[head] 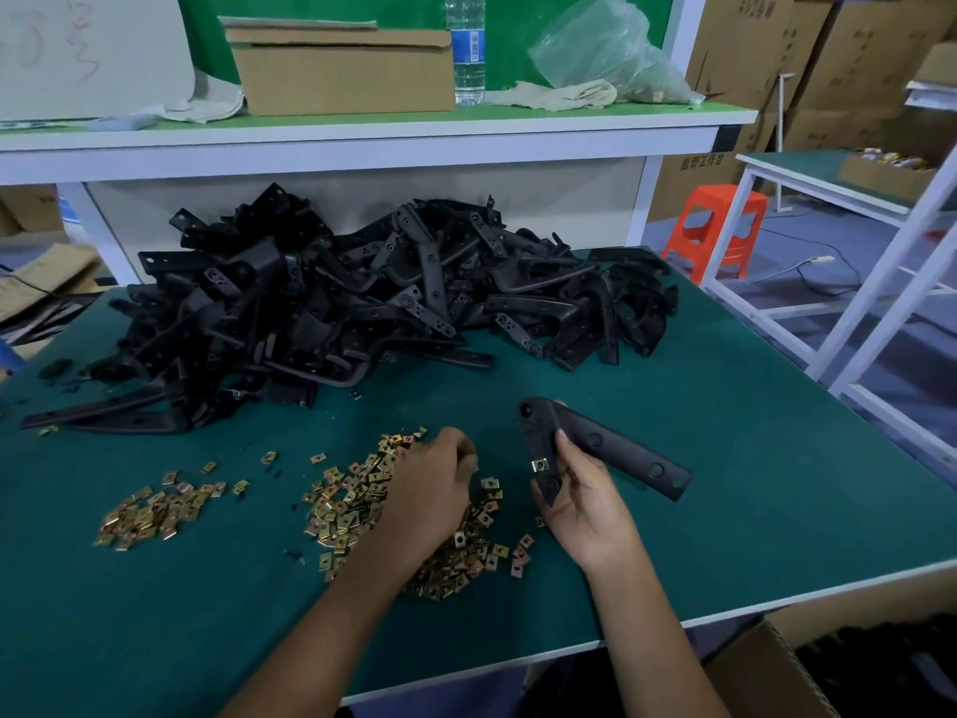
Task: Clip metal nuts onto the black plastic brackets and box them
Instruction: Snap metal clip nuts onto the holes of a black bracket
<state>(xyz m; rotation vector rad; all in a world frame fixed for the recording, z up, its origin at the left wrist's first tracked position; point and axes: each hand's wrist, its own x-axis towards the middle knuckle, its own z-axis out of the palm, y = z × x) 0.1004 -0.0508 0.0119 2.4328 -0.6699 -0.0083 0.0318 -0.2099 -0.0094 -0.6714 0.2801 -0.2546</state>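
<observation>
My right hand [585, 497] grips the bracket [624, 454], long arm slanting off right, one nut [541, 464] clipped on the leg nearest my left hand [430, 489]. Left curls into the pile [347, 507] just left of that grip. Can't tell if it pinches one.

Black brackets [331, 298], brassy gold nuts [347, 505], dark teal-green mat [725, 458]. Orange stool [717, 228], plain brown box [342, 75], blue-labelled clear bottle [468, 80], white shelf [362, 142].
</observation>
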